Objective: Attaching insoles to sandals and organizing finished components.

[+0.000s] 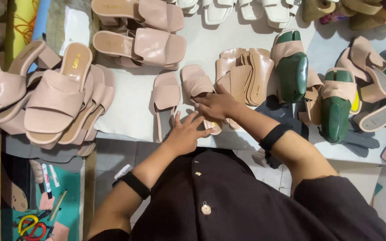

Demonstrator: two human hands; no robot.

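White bench point(130, 107) surface is occupied by pink sandals, and one pink sandal point(200, 96) at its front edge is pressed flat by the left hand point(185, 134) and right hand point(217, 105), fingers spread.

We see a blush-pink slide sandal point(200, 96) lying flat on the white table point(130, 111), near its front edge, toe strap pointing away. Its insole lies half hidden. A matching sandal point(165, 102) lies just beside it, parallel.
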